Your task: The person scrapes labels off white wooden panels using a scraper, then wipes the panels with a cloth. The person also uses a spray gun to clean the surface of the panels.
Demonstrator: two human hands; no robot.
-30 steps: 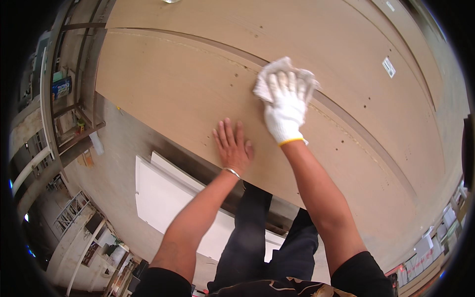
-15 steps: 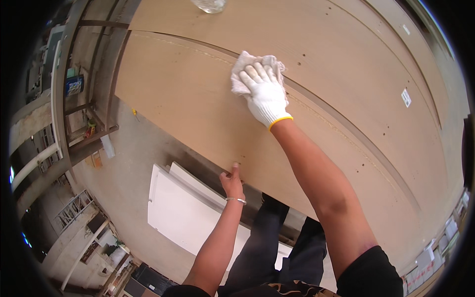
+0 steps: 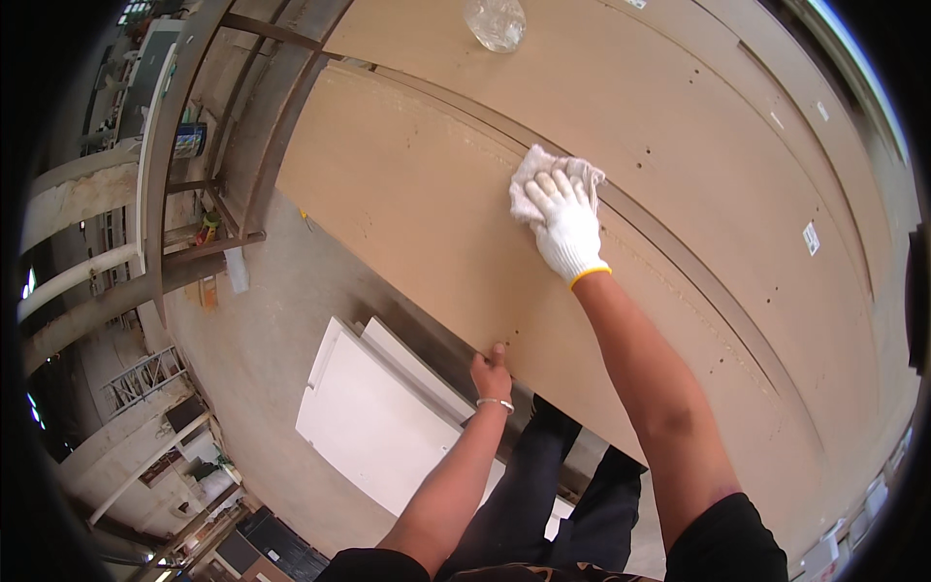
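My right hand (image 3: 567,231), in a white knit glove with a yellow cuff, presses a crumpled pale pinkish cloth (image 3: 529,191) flat onto a light brown board (image 3: 417,184). The cloth lies by a long dark groove (image 3: 669,238) that runs across the board surface, beside a line of rough, yellowish residue. At the near edge, my bare left hand (image 3: 492,372) holds the board, thumb on top and the other fingers partly hidden below. A bracelet circles that wrist.
A clear, rounded object (image 3: 497,23) rests on the far brown panel, which has small holes and a white label (image 3: 811,238). White panels (image 3: 373,417) lean low below the near edge. A brown metal frame (image 3: 233,228) stands at the left.
The view has shifted, so everything appears further right and lower. Against the board, the cloth and my right hand have hardly moved; my left hand keeps its hold on the edge.
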